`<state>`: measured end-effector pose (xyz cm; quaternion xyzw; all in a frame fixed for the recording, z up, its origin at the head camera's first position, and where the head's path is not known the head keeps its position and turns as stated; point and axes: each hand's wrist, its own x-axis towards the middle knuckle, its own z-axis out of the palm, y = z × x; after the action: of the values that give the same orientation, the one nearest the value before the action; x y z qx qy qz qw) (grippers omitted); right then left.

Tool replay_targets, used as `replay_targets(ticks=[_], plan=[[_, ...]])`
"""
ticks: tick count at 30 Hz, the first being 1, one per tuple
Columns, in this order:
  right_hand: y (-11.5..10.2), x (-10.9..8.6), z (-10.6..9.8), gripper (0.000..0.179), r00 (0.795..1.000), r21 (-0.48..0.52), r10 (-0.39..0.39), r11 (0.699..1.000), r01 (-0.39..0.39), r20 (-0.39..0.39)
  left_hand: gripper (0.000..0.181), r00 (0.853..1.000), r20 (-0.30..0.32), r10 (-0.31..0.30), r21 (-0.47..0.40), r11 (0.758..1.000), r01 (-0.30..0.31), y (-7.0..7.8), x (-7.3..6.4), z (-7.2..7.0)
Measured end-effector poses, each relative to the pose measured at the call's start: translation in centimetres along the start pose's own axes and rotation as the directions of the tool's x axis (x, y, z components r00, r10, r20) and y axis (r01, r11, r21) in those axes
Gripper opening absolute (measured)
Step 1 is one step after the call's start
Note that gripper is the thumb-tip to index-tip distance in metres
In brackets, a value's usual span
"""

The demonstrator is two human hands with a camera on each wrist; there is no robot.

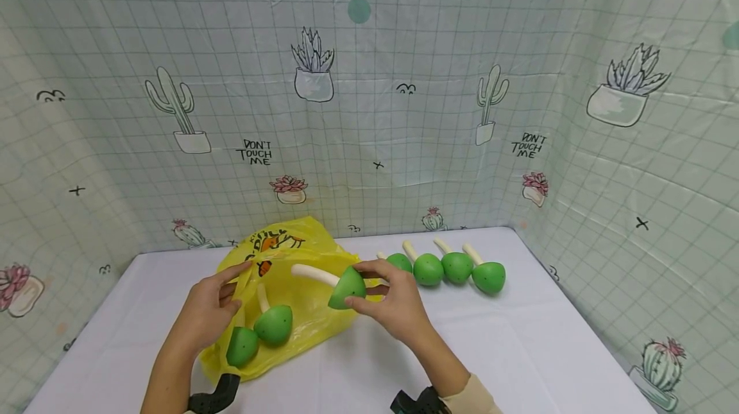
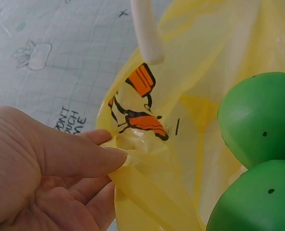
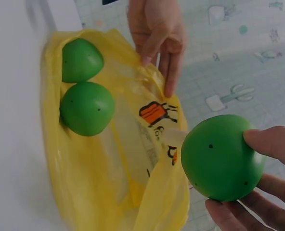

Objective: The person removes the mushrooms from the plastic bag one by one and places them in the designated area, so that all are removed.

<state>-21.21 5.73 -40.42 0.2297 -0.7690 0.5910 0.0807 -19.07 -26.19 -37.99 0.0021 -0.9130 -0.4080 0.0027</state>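
My left hand (image 1: 206, 309) pinches the rim of a yellow plastic bag (image 2: 152, 192) between thumb and fingers, holding its mouth apart. Two green-capped toy mushrooms with pale stems lie inside; one cap (image 3: 87, 109) touches the other (image 3: 81, 60). Over the bag's right side, my right hand (image 1: 395, 298) grips another green toy mushroom (image 3: 222, 156) by its cap. Its white stem (image 1: 312, 273) points left across the bag, toward the left hand. In the left wrist view, the tip of a white stem (image 2: 147, 33) hangs above the bag's printed side.
Several more toy mushrooms (image 1: 489, 278) lie in a row at the back right, stems pointing away. A white cloth covers the table (image 1: 519, 350). Behind it and along the sides hangs a grid-patterned curtain (image 1: 369, 119) with cactus drawings.
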Motion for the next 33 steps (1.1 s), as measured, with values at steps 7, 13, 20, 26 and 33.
replay_targets(ticks=[7, 13, 20, 26, 33], plan=[[-0.7, -0.1, -0.8, 0.052, 1.0, 0.065, 0.015, 0.998, -0.015, -0.004, 0.07, 1.0, 0.001, 0.016, -0.007, 1.0, -0.016, 0.0, 0.0, 0.0], [-1.0, 0.0, -1.8, 0.053, 1.0, 0.089, -0.013, 0.996, 0.014, -0.009, 0.07, 1.0, 0.001, 0.021, 0.003, 1.0, -0.021, -0.1, 0.0, 0.0], [-0.6, 0.3, -3.0, 0.051, 0.997, 0.082, -0.047, 0.995, 0.052, -0.062, 0.07, 1.0, -0.005, 0.01, 0.005, 1.0, -0.01, -0.1, 0.2, 0.1], [-0.1, 0.5, -4.1, 0.051, 0.988, 0.05, -0.07, 0.996, 0.078, -0.134, 0.07, 1.0, -0.001, 0.008, 0.002, 1.0, -0.008, -0.2, 0.1, 0.1], [0.7, 0.6, -5.2, 0.051, 0.978, 0.029, 0.004, 1.0, 0.003, -0.209, 0.069, 1.0, 0.002, 0.018, -0.002, 1.0, -0.018, -0.3, 0.1, 0.1]])
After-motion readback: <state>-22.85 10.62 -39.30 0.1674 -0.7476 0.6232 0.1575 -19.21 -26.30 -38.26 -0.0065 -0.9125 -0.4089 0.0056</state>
